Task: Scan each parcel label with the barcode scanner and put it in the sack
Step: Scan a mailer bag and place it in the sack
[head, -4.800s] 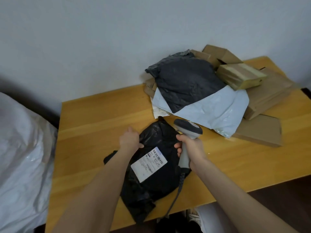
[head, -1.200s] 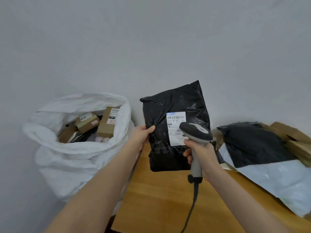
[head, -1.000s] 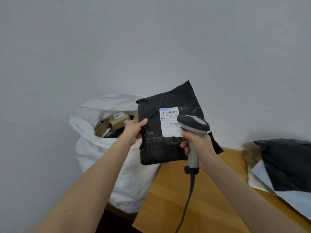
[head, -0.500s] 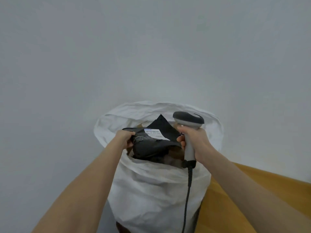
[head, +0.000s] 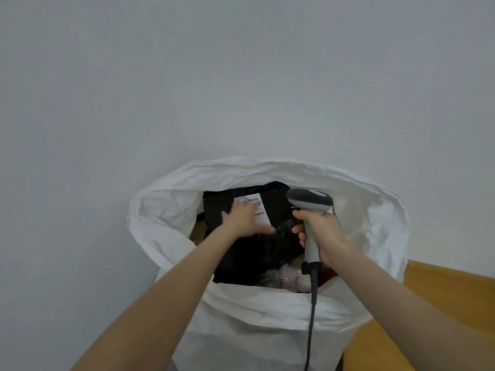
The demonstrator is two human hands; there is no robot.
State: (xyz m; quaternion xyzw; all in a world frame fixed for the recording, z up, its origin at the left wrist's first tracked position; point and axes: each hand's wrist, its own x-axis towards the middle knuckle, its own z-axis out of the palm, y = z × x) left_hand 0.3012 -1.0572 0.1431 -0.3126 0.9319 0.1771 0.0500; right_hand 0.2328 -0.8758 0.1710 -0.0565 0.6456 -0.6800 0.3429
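The white woven sack (head: 267, 167) stands open below me against the wall. A black plastic parcel (head: 273, 199) lies inside its mouth, its white barcode label (head: 258, 207) facing up. My left hand (head: 243, 220) rests flat on the parcel with fingers spread, partly covering the label. My right hand (head: 324, 234) grips the handle of the grey barcode scanner (head: 310, 203) over the sack's right side. The scanner's head points left toward the parcel, and its cable (head: 312, 317) hangs down in front of the sack.
Other parcels (head: 290, 277) show under the black one inside the sack. A corner of the wooden table (head: 442, 285) sits at the right, next to the sack. A plain grey wall fills the view behind.
I turned left from the table to the sack. The black parcel went from upright in my left hand into the sack's mouth, and my left hand now lies flat on it.
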